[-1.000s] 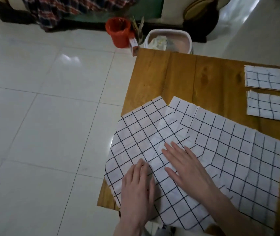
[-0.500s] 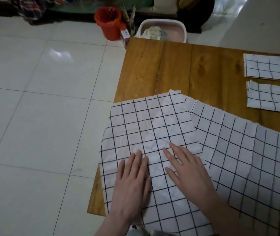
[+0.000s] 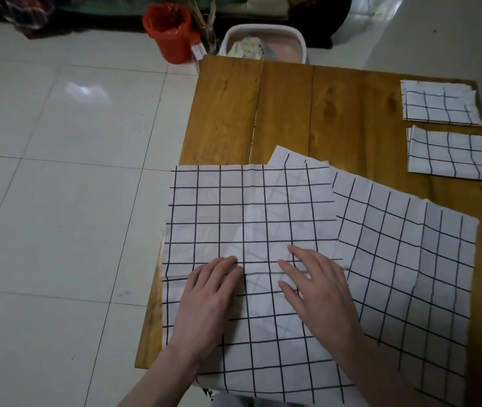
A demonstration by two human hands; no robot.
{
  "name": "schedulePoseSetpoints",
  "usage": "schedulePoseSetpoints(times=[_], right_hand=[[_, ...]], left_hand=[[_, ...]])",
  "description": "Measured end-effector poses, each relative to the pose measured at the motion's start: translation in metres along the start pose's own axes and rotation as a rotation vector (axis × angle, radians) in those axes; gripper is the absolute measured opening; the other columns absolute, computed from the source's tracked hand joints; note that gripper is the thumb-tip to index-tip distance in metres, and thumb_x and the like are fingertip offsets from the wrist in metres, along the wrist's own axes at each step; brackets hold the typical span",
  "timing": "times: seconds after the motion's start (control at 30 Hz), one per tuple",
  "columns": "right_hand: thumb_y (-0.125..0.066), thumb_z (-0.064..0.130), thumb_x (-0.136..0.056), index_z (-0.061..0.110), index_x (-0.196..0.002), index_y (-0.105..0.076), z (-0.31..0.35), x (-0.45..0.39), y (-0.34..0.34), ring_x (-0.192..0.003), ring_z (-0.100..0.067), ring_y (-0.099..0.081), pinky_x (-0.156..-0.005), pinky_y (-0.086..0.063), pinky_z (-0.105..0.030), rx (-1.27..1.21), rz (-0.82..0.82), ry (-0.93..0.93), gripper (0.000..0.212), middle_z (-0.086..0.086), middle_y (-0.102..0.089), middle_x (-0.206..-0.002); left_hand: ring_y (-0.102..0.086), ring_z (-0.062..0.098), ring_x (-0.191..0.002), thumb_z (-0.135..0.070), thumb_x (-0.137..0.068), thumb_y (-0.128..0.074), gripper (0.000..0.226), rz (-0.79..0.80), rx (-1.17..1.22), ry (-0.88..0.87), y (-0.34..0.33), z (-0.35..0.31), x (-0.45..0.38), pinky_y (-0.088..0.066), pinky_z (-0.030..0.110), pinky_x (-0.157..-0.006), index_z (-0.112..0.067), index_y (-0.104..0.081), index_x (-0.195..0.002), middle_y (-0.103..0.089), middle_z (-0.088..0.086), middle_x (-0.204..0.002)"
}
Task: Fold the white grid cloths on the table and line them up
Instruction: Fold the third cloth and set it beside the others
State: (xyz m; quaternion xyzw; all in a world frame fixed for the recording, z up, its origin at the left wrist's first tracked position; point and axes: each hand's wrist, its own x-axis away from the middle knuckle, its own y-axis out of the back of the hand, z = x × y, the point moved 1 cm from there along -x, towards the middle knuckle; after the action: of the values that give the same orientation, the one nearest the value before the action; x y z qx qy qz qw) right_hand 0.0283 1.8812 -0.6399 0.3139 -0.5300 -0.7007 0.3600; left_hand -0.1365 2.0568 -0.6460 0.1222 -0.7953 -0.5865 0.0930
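Your left hand [image 3: 207, 301]: flat, palm down, fingers together | your right hand [image 3: 319, 292]: flat, fingers slightly spread

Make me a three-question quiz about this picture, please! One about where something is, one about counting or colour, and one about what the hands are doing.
1. Where are the folded cloths?
A. At the table's far right side
B. On the floor
C. Inside the bucket

2. What colour is the bucket on the floor?
A. Blue
B. Red
C. Yellow

3. What are the two hands doing?
A. Pinching a corner up in the air
B. Resting flat on the top cloth
C. Hanging beside the table

Answers:
1. A: two folded cloths, the far one and the near one, lie one behind the other by the right edge of the table.
2. B: the bucket beyond the table is red.
3. B: the left hand and right hand lie with straight fingers on the top cloth, which overlaps another unfolded cloth.
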Motion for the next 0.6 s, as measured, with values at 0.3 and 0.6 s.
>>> schedulePoseSetpoints(times=[0.3, 0.6], right_hand=[[-0.066, 0.029, -0.099, 0.022, -0.100, -0.077, -0.002, -0.008, 0.029, -0.096, -0.016, -0.067, -0.083, -0.048, -0.036, -0.112, -0.127, 0.165, 0.013, 0.006, -0.071, -0.108], [-0.064, 0.029, -0.097, 0.018, -0.100, -0.079, -0.032, -0.032, 0.104, -0.086, -0.017, -0.066, -0.077, -0.050, -0.040, -0.056, -0.163, 0.312, 0.018, 0.003, -0.073, -0.099]], left_hand=[[-0.062, 0.022, -0.108, -0.004, -0.087, -0.077, 0.030, -0.094, 0.125, 0.026, 0.021, 0.004, -0.006, -0.044, 0.033, -0.093, -0.015, -0.070, -0.114, -0.067, -0.002, -0.118], [-0.062, 0.014, -0.090, -0.036, -0.103, -0.047, 0.029, -0.052, 0.085, -0.122, 0.091, 0.052, -0.028, -0.049, 0.025, -0.075, -0.023, -0.074, -0.104, -0.067, -0.009, -0.102]])
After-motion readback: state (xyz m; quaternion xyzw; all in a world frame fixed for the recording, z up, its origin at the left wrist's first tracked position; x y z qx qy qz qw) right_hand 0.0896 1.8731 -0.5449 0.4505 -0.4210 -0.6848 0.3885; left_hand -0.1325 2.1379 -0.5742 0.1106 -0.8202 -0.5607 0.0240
